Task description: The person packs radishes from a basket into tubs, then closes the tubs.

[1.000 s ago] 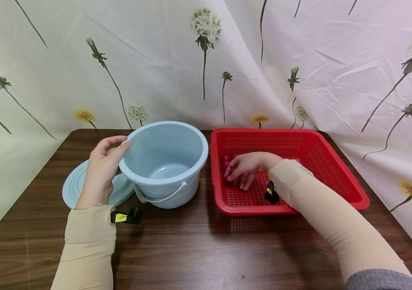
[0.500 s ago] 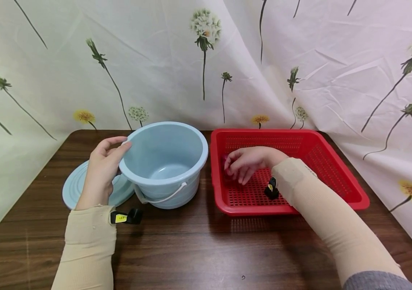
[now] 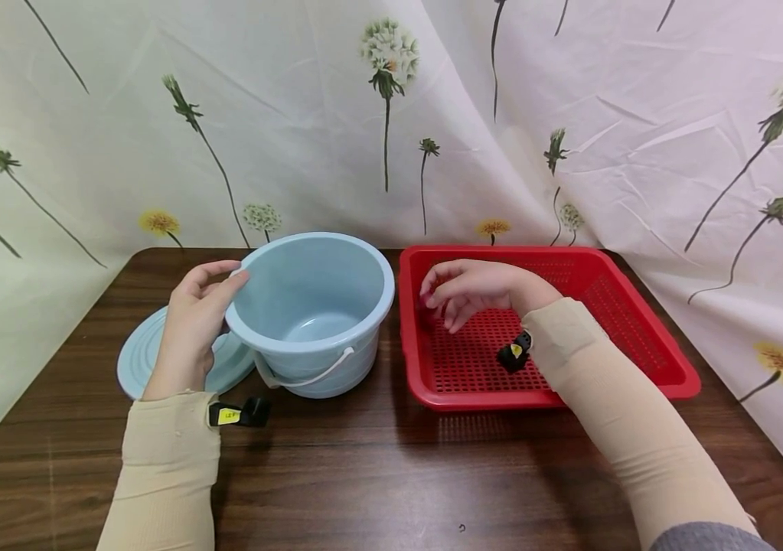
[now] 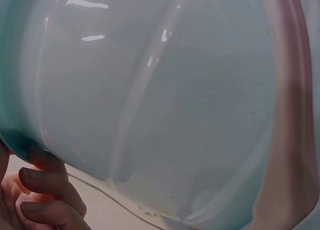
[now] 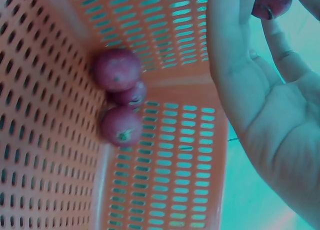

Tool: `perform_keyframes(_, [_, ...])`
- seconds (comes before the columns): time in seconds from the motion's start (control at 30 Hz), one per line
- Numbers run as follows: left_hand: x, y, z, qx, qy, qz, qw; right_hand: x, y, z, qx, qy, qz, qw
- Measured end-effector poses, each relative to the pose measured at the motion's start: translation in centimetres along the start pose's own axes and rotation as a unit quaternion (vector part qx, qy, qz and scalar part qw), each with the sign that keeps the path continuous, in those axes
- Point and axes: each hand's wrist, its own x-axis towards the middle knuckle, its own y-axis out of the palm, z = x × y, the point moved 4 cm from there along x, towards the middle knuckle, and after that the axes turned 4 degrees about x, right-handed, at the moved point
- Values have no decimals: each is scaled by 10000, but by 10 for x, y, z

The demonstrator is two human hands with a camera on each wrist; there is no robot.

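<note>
Three red fruits in 1 basket — grips clamped: R hand on 4th fruit, L hand on 1 bucket.

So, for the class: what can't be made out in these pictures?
Lid: head view, partly behind left hand and bucket.
Fruit in right hand: right wrist view, cut off by top edge.
Middle fruit in basket: right wrist view, partly behind upper fruit and lower fruit.

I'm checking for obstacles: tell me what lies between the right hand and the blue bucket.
In the head view, the red basket's left rim lies between the right hand and blue bucket.
</note>
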Motion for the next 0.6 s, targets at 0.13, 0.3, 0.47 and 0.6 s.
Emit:
perform_keyframes(0.13, [0,0,0,-11,7,-1,10000,-4,3,9,286,-283,-90,9991])
perform_keyframes(0.3, [0,0,0,-31,4,-5,10000,-6,8,20,648,-638,-302,9954])
perform_keyframes(0.47, [-1,0,0,-81,42,16,10000,-6,15,32,862,-988,-501,9901])
perform_keyframes(0.6, [-1,0,0,-102,71,29,9999,-5,22,41,1050,-1240,-591,9849])
